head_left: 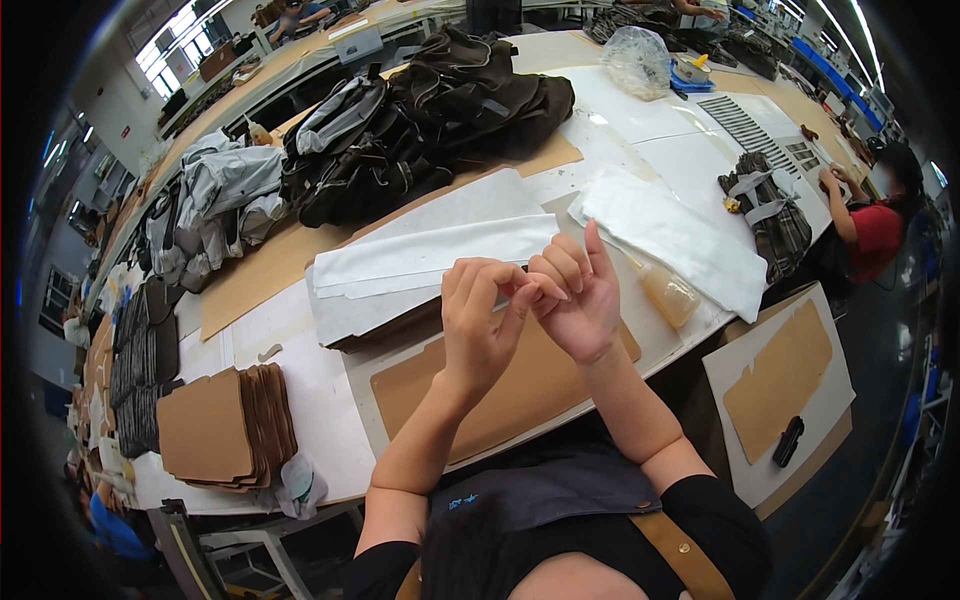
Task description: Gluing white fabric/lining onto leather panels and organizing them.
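Note:
My left hand (482, 312) and my right hand (578, 298) meet in the air above the table. The left thumb and forefinger close in a pinch against the curled fingers of the right. A tiny dark spot shows where the fingertips touch; what it is, I cannot make out. My right palm is turned up, thumb stretched out and the other fingers bent in. Behind the hands lies a folded white cloth strip (425, 254) on a grey-white board (375, 312). Below them is a flat brown panel (535, 405) with rounded corners.
A stack of brown panels (205, 425) stands at left. Dark garments or bags (430, 120) and grey pieces (225, 185) are heaped behind. To the right lie a white cloth pile (670, 235), a plastic bottle (670, 296) and a black tool (789, 441). A person in red (875, 235) works at right.

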`<act>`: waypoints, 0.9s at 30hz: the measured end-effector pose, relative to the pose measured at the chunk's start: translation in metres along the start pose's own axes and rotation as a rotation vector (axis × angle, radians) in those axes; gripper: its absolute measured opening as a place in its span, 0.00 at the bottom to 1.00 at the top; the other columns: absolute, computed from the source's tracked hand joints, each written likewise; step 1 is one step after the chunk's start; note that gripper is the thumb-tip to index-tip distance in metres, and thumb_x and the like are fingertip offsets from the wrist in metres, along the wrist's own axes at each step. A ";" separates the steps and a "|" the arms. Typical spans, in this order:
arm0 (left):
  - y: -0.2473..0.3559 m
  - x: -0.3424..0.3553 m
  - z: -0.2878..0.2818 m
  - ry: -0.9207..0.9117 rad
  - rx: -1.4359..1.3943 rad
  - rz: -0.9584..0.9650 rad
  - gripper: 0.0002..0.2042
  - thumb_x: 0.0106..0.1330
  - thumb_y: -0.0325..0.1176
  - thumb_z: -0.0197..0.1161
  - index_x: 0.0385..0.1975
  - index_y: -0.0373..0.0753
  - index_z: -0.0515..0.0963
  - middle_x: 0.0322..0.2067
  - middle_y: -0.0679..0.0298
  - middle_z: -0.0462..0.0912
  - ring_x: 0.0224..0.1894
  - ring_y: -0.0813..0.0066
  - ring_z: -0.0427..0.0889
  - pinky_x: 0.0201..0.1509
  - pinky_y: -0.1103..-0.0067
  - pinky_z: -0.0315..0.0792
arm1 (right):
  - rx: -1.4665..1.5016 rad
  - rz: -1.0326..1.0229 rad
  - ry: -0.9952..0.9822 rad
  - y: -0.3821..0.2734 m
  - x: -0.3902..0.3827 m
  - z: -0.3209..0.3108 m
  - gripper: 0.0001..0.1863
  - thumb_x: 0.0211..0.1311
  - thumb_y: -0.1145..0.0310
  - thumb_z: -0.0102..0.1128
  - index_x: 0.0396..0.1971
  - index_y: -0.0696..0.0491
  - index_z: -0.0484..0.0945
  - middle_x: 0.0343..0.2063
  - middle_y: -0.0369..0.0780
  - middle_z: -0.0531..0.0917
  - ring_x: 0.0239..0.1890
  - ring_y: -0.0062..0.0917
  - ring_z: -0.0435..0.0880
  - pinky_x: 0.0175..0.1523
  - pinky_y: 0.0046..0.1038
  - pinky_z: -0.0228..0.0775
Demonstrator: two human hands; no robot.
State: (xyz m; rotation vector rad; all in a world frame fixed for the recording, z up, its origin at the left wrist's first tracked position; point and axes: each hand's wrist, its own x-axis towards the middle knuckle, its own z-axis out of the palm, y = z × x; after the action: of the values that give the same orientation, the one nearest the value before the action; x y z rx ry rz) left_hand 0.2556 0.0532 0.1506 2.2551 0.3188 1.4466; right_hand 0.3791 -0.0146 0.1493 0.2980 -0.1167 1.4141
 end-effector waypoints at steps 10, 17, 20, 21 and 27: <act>-0.003 -0.008 0.001 -0.059 -0.272 -0.182 0.07 0.62 0.24 0.64 0.33 0.37 0.72 0.31 0.62 0.76 0.35 0.65 0.74 0.44 0.73 0.67 | 0.012 -0.008 0.012 0.000 -0.001 -0.001 0.26 0.77 0.52 0.42 0.16 0.48 0.57 0.15 0.32 0.56 0.22 0.20 0.53 0.31 0.22 0.55; -0.005 -0.012 -0.005 -0.024 -0.270 -0.223 0.06 0.64 0.20 0.63 0.37 0.35 0.74 0.35 0.64 0.78 0.38 0.78 0.75 0.46 0.81 0.69 | 0.066 0.002 0.018 -0.001 -0.002 -0.004 0.25 0.77 0.53 0.42 0.17 0.49 0.57 0.15 0.32 0.56 0.22 0.20 0.53 0.31 0.22 0.55; 0.001 -0.008 -0.004 0.026 -0.222 -0.250 0.08 0.57 0.21 0.69 0.34 0.39 0.78 0.33 0.64 0.80 0.36 0.72 0.77 0.40 0.78 0.71 | 0.075 0.024 -0.017 -0.002 -0.002 -0.008 0.25 0.77 0.53 0.41 0.18 0.49 0.57 0.15 0.32 0.56 0.23 0.21 0.54 0.34 0.23 0.57; 0.001 -0.008 -0.003 0.027 -0.222 -0.250 0.08 0.57 0.21 0.69 0.34 0.39 0.78 0.33 0.64 0.80 0.36 0.72 0.77 0.40 0.78 0.71 | 0.075 0.025 -0.017 -0.002 -0.002 -0.009 0.25 0.77 0.53 0.41 0.18 0.49 0.57 0.15 0.32 0.56 0.23 0.21 0.54 0.34 0.23 0.57; 0.000 -0.008 0.000 0.033 -0.197 -0.163 0.09 0.52 0.23 0.74 0.31 0.38 0.80 0.31 0.65 0.79 0.34 0.71 0.77 0.38 0.77 0.72 | 0.045 0.018 0.067 0.001 -0.004 -0.009 0.25 0.76 0.52 0.44 0.18 0.49 0.58 0.15 0.32 0.57 0.23 0.21 0.54 0.33 0.23 0.54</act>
State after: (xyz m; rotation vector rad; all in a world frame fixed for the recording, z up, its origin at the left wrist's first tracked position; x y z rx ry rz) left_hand 0.2520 0.0503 0.1445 2.0025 0.3458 1.3686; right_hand 0.3768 -0.0158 0.1402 0.2869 -0.0329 1.4446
